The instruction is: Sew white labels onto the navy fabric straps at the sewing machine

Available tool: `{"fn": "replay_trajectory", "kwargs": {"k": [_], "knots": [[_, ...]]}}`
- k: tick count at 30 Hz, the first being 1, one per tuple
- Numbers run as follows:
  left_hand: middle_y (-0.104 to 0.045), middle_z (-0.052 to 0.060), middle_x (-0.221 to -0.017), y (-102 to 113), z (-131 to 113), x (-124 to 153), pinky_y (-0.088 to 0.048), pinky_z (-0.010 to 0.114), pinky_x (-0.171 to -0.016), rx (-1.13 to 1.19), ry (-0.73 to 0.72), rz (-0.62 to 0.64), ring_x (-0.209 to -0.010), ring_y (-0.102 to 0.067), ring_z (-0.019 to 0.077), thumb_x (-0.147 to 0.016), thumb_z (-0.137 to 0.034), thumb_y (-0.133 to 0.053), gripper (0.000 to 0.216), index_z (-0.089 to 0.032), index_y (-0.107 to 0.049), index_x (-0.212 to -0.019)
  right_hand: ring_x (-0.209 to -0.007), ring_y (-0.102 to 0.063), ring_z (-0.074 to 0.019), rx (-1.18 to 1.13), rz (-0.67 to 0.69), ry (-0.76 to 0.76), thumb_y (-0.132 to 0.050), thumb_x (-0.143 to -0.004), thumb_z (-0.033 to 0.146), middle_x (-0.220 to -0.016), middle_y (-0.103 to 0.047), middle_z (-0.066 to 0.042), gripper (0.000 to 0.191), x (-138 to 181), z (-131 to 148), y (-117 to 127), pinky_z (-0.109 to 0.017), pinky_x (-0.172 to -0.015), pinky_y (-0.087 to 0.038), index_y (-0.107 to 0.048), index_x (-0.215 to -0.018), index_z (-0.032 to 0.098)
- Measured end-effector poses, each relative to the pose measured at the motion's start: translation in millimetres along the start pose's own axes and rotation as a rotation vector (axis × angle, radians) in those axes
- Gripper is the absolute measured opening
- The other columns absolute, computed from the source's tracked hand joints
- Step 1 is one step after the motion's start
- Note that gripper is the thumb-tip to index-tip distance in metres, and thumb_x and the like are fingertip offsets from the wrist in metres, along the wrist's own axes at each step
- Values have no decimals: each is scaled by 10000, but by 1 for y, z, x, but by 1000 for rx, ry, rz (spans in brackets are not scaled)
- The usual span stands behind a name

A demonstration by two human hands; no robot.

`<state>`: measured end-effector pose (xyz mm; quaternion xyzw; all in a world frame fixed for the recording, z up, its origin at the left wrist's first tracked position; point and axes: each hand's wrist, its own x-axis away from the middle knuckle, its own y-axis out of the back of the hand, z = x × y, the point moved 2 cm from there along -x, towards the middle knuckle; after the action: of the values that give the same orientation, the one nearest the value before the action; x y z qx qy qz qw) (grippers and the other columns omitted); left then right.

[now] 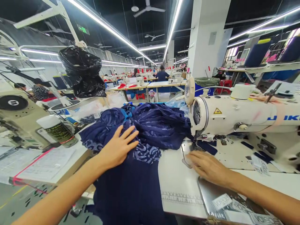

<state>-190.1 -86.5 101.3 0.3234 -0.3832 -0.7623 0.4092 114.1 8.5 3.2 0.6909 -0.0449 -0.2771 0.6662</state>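
Observation:
A heap of navy blue fabric (161,125) with a patterned lace band (147,153) lies across the sewing table and hangs over its front edge. My left hand (120,144) rests on the fabric with its fingers spread. Near the needle of a white sewing machine (225,114) is my right hand (206,164), slightly blurred, its fingertips beside the metal needle plate. Those fingers point toward the needle area, and whether something small is between them cannot be made out. A bright blue strip (127,115) lies among the folds.
A spray can (59,131) with a white cap stands left beside papers (44,164). White labels (236,206) lie at the front right, past a printed ruler (182,198). A black plastic bag (82,72) covers something at upper left. Other people work at tables further back.

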Motion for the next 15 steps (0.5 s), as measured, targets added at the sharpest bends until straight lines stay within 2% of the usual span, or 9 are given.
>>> {"fn": "replay_trajectory", "kwargs": {"k": [2,4,6,8,11,13,15], "knots": [[-519,71,-1239,-6,-5,-11,-145,528,-1041,3,-84,54,-1259,-310,268,-641,-54,-499,370,-208,-598,-963,-1005,-550,-191,-193,-4,20,-389,-863,248,-1124,-582,-99,327,-19,21,-8,-308,-858,-455,-531,-1145,166],[-644,63,-982,-16,-11,-24,-256,448,-1009,25,-136,127,-1109,-480,229,-692,-65,-491,234,-191,-602,-855,-1108,-496,-201,-328,-33,-20,-387,-869,302,-1214,-527,-115,406,-43,33,-19,-333,-930,-416,-453,-1239,149],[-657,63,-786,-27,-17,-33,-395,367,-852,26,-100,181,-863,-588,203,-743,-79,-468,155,-164,-591,-786,-1140,-473,-229,-422,-79,-163,-365,-872,323,-1231,-505,-155,472,-68,34,-31,-392,-947,-397,-379,-1294,112],[-641,68,-688,-34,-25,-33,-422,333,-698,10,-29,184,-695,-595,195,-772,-89,-454,138,-145,-576,-737,-1163,-449,-260,-502,-114,-314,-360,-867,353,-1250,-481,-182,520,-89,29,-40,-449,-955,-372,-340,-1317,94],[-600,50,-569,-32,-50,-14,-389,315,-608,-12,51,80,-567,-564,185,-757,-54,-453,171,-148,-541,-645,-1225,-377,-263,-623,-121,-479,-360,-859,408,-1320,-412,-171,568,-107,21,-48,-448,-1004,-307,-313,-1336,103],[-547,27,-492,-27,-76,7,-362,301,-577,-27,125,-77,-498,-521,168,-724,3,-432,228,-159,-500,-578,-1241,-355,-258,-670,-112,-501,-365,-853,431,-1332,-399,-162,587,-109,21,-49,-430,-1026,-279,-316,-1338,103],[-481,3,-446,-22,-108,31,-346,299,-581,-7,196,-290,-456,-469,154,-715,40,-375,273,-171,-475,-573,-1232,-365,-265,-674,-107,-464,-368,-850,436,-1317,-416,-164,593,-108,24,-49,-433,-1026,-276,-322,-1335,98]]}}
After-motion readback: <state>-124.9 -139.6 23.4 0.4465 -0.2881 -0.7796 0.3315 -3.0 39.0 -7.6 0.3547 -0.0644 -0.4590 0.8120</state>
